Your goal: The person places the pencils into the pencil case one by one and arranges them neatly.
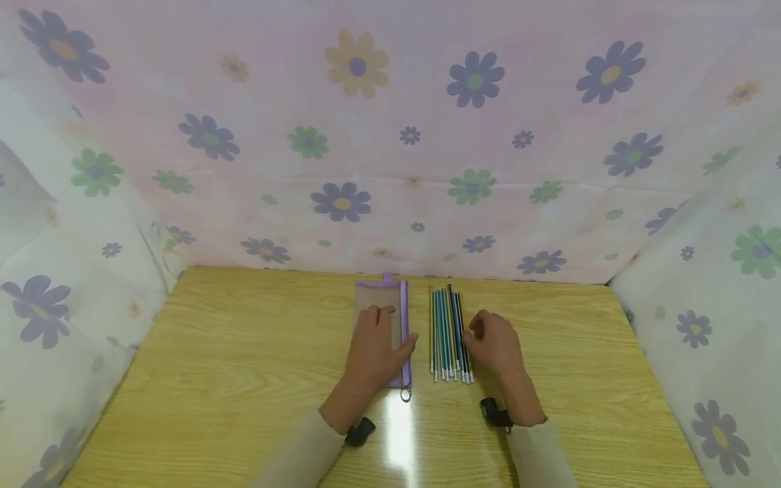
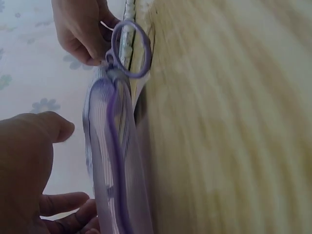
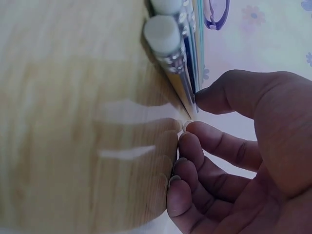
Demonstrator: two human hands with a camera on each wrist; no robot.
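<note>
A mesh zip pouch (image 1: 377,295) with purple trim lies flat on the table, its ring pull (image 2: 131,48) at the near end. My left hand (image 1: 373,346) rests over the pouch with fingers spread loosely, thumb across the zip side. To its right lies a row of pencils (image 1: 444,332) in teal, dark and gold tones, white erasers facing me. At the row's right edge is my right hand (image 1: 497,342), fingers bent and fingertips on the table. In the right wrist view its thumb (image 3: 219,95) is right at the outermost pencil (image 3: 173,68), with a gap between thumb and index fingertip.
The wooden table (image 1: 244,352) ends at a flowered cloth (image 1: 415,149) that hangs behind it and at both sides. Black wrist cameras (image 1: 360,432) are worn on both wrists, close over the tabletop.
</note>
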